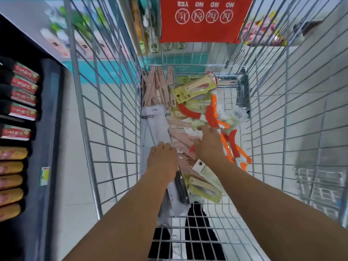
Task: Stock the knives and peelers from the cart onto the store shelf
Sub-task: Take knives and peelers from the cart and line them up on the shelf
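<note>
Reaching down into the wire cart (105,113), both hands work in the heap of packaged knives and peelers on its floor. The left hand (162,159) lies palm-down on the long white carded packs (159,127) against the cart's left wall; its fingers bend over their edge, but whether they hold a pack or only rest there I cannot tell. The right hand (209,144) is near the middle of the cart floor, fingers curled down among the pink sheathed knives (180,136), just beside the orange-handled peelers (224,140); its fingertips are hidden, so a firm hold cannot be confirmed.

Yellow-carded knives (195,89) lie toward the cart's far end, more near its close end under the wrists. Nothing has left the cart yet.

The main risk, as I judge it, is the tangle: packs overlap and cross, so lifting one may drag neighbours up and spill them, or snag a card's hang-hole on the wire mesh. Slim packs could also slip through the floor gaps. Loose sheaths may slide off if a knife is pulled by the handle.
</note>
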### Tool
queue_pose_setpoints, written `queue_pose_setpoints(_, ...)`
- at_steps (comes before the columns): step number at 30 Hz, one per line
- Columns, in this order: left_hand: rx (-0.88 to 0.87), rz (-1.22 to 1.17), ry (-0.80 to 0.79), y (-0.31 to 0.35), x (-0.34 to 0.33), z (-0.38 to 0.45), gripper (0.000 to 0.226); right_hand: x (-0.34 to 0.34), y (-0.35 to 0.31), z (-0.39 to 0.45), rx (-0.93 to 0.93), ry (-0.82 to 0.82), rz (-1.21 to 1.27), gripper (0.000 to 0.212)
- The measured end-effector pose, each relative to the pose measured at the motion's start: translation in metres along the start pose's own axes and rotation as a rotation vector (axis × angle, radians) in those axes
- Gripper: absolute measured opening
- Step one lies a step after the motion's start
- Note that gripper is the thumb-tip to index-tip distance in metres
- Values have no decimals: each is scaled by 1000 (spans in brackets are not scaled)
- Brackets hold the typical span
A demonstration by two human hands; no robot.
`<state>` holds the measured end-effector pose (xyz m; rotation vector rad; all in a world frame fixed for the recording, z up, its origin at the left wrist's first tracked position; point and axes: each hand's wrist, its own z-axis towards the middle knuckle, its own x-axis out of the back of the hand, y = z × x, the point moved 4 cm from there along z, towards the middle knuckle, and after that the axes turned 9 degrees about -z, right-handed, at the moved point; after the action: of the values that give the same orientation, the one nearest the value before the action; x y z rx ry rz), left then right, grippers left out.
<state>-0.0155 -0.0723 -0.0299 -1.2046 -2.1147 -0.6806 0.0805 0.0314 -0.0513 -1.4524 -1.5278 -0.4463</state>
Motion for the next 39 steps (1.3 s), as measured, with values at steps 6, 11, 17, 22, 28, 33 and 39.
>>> queue_pose_setpoints(6, 74, -37, 21, 18, 11, 26, 45, 22, 38, 21, -160, 95, -50, 64)
queue_pose_setpoints(11, 91, -368, 172, 34, 40, 57, 47, 20, 51, 35, -201, 65, -90, 63)
queue_pose_setpoints(17, -15, -390, 315, 40, 73, 107, 60, 20, 50, 58, -175, 93, -142, 62)
queue_pose_setpoints(22, -50, -254, 344, 31, 86, 151, 68, 14, 64, 72, -233, 127, -145, 40)
queue_pose_setpoints(28, -106, -158, 330, 19, 89, 194, 70, 11, 70, 64, -192, 80, -57, 30)
queue_pose_setpoints(33, -200, -115, 408, 25, 109, 202, 64, 21, 61, 71, -264, 213, 131, 57)
queue_pose_setpoints(39, -185, -185, 473, 49, 126, 200, 50, 27, 40, 124, -288, 193, 216, 60)
